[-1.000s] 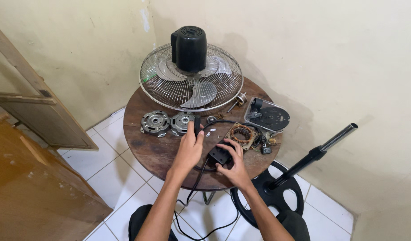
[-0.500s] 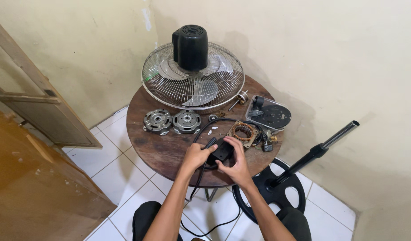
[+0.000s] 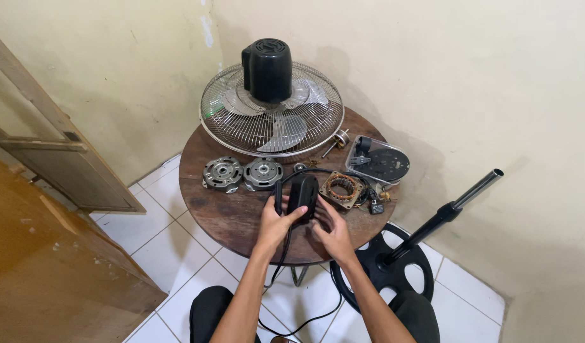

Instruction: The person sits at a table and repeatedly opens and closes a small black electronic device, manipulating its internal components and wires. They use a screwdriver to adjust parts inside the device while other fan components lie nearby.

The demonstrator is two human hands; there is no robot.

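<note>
I see my left hand (image 3: pixel 274 223) and right hand (image 3: pixel 330 230) both in a narrow grip around a black oblong housing (image 3: pixel 302 194) near the round wooden tabletop's (image 3: pixel 229 219) near edge. Its long axis runs near to far, slightly tilted. A copper-wound stator (image 3: pixel 343 189) sits just right; two metal end caps (image 3: pixel 243 174) lie left, with open wood between.

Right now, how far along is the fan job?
The fan is already apart: two round metal motor covers, the copper-wound stator and a grey back plate lie loose on the round table. In hand, the left hand and right hand hold a black corded housing. Everything is yet unassembled; the stand pole waits beside the table.
</note>
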